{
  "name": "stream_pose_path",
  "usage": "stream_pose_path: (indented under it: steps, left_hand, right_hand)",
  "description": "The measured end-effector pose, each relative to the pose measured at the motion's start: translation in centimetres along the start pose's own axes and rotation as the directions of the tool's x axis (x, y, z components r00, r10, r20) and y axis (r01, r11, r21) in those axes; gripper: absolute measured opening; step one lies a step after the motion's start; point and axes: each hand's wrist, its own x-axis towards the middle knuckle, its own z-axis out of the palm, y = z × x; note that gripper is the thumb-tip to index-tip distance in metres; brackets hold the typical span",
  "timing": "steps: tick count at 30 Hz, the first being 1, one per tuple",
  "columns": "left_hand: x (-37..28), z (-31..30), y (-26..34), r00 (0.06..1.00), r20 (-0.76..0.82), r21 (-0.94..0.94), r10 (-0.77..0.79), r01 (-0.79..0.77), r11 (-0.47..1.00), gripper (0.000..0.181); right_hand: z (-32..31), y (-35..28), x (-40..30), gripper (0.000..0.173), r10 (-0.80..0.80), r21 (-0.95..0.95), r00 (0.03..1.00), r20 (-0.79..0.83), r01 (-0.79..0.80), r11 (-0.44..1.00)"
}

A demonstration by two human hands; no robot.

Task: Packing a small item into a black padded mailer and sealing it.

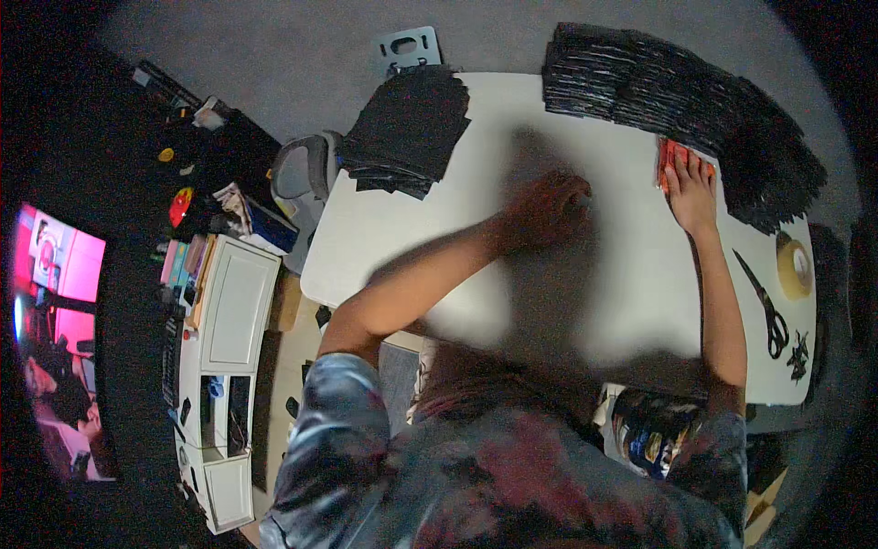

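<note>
My left hand (552, 206) is over the middle of the white table (631, 288), dark in shadow, with its fingers curled. A small pale spot shows at its fingertips, too unclear to name. My right hand (693, 195) lies with its fingers over a red-orange plastic packet (665, 168); whether they grip it or only rest on it is unclear. Just beyond and right of that hand, a long curved row of black plastic packets (638, 82) lines the table's far right edge. At the far left of the table lies another pile of black packets (411, 123).
Scissors (765, 309), a roll of clear tape (794, 270) and a small heap of black scraps (798, 357) lie at the right. A grey chair (302, 168) stands beyond the table's left edge. Further left are a white cabinet (240, 302) and a lit screen (65, 343).
</note>
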Motion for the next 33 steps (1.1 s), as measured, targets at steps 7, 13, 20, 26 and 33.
stream_pose_path:
  steps: [7, 13, 20, 26, 33]
  left_hand:
    - [2.8, -11.0, -7.0, 0.932, -0.247, 0.340, -0.265, 0.340, 0.877, 0.038]
    - [-1.1, -15.9, -13.9, 0.518, -0.307, 0.570, -0.798, 0.772, 0.282, 0.077]
    - [-3.7, -16.3, -13.9, 0.634, -0.254, 0.664, -0.730, 0.663, 0.345, 0.058]
    - [-1.3, -11.2, -5.5, 0.939, -0.194, 0.652, -0.285, 0.341, 0.678, 0.051]
    - [-2.5, -2.5, 1.5, 0.937, 0.342, 0.625, 0.066, -0.279, 0.729, 0.067]
  right_hand:
    - [-0.6, 0.6, -0.3, 0.063, 0.091, 0.053, 0.988, 0.128, -0.098, 0.994]
    - [-0.4, -0.2, 0.2, 0.064, 0.068, 0.091, 0.993, 0.101, -0.078, 0.993]
    - [-0.3, -0.4, 0.3, 0.065, 0.054, 0.098, 0.995, 0.085, -0.062, 0.993]
    - [-0.1, 0.9, -0.5, 0.064, 0.073, 0.097, 0.992, 0.106, -0.084, 0.992]
    - [0.4, 0.8, 0.4, 0.064, -0.047, 0.087, 0.999, -0.020, 0.048, 0.995]
